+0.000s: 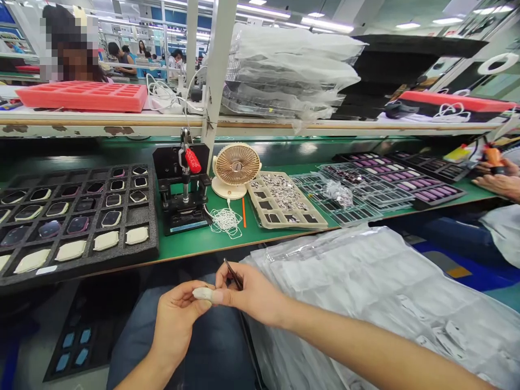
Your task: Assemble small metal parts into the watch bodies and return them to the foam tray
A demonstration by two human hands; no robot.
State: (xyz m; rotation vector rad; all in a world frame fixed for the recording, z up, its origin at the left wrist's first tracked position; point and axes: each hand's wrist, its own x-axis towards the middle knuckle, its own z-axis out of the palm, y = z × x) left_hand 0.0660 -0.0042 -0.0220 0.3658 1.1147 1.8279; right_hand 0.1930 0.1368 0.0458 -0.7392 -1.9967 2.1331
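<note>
In front of my lap, my left hand (176,319) pinches a small cream-white pad (202,293) between its fingertips. My right hand (254,295) holds slim black tweezers (233,273) against its fingers, with the tips pointing up and away from the pad. The right thumb presses on the pad's end, so both hands touch it. A black foam tray (77,254) holding cream pads and dark rounded parts lies on the bench to the left, beyond my hands.
A green workbench (227,241) carries a black hand press (182,184), a small fan (235,170) and several parts trays (284,201). A bulky pile of plastic bags (365,281) lies right of my hands. A co-worker's hands (498,176) work at the far right.
</note>
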